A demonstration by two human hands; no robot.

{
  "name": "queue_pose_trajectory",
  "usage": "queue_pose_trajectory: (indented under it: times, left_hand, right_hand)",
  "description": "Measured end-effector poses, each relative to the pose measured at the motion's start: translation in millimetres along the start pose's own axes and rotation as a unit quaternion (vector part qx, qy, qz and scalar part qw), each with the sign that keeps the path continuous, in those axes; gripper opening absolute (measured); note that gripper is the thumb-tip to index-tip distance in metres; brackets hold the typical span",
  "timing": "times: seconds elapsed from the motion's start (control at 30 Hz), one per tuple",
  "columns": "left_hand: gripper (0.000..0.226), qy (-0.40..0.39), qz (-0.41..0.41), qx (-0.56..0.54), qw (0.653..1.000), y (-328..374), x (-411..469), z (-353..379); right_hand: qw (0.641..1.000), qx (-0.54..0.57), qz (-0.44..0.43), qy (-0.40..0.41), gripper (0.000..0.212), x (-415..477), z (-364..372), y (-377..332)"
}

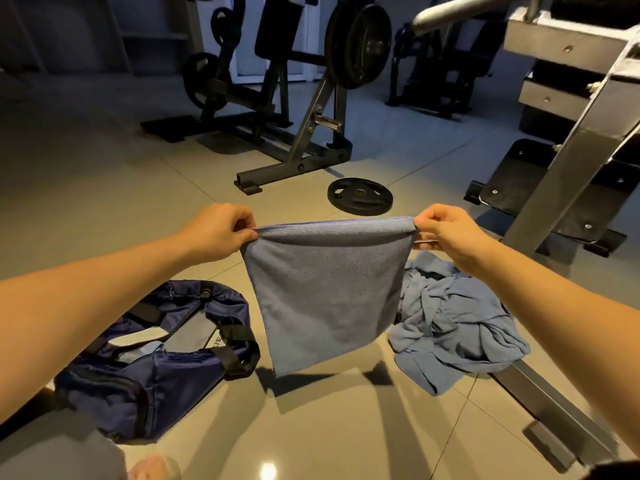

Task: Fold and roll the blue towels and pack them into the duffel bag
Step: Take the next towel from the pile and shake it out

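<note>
**A:** Nearest first: what lies by the feet?

**B:** The navy duffel bag (156, 358) lies on the tiled floor (329, 427) at eight o'clock from the hanging towel, its mouth sagging open. Something pale shows inside. It may be a packed towel, but the light is too dim to say. At four o'clock a grey steel base rail (554, 410) runs along the floor.

**A:** And the grip?

**B:** The left hand (221, 230) and the right hand (446, 230) each pinch a top corner of the blue towel (325, 289) between thumb and fingers. It hangs flat in the air with the hem between the hands taut and its lower edge clear of the floor.

**A:** How would you fold it cleanly?

**B:** I would hold that top hem stretched and bring the two corners together so the side edges meet. Then I would lay it on the bare tiles at six o'clock and roll it tightly. Slack would let the edges drift apart.

**A:** Is there room for that?

**B:** Enough straight below, I judge. The crumpled towel pile (457, 323) at three o'clock lies just beside the hanging towel's right edge, so that side is tight. Beyond, at twelve o'clock, a black weight plate (360, 196) lies flat on the floor. Farther off, a plate-loaded machine (294, 133) at eleven and a bench frame (554, 188) at two close in the space.
</note>
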State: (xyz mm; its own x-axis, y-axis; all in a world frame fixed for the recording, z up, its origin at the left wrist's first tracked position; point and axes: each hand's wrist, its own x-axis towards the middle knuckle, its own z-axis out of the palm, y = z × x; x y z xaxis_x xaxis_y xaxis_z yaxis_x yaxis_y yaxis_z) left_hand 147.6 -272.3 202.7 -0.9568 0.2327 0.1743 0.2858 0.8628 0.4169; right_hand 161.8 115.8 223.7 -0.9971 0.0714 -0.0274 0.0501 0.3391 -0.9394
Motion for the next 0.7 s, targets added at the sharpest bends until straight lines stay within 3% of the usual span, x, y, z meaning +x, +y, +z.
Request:
queue_pose_trajectory:
  times: [0.17, 0.4, 0.7]
  left_hand:
    - [0.005, -0.064, -0.041, -0.108, 0.991, -2.4, -7.6, -6.5]
    - [0.016, -0.179, -0.101, -0.23, 0.951, -11.7, -28.9, -22.1]
    - [0.012, -0.257, -0.089, -0.258, 0.927, 5.4, -42.5, -22.9]
  right_hand:
    - [0.998, -0.029, 0.008, 0.047, 0.011, -14.0, 8.5, 12.5]
    - [0.998, -0.016, 0.016, -0.057, 0.021, -50.5, -8.5, 16.1]
    - [0.999, -0.009, 0.022, -0.044, 0.017, -67.4, -15.9, 18.4]
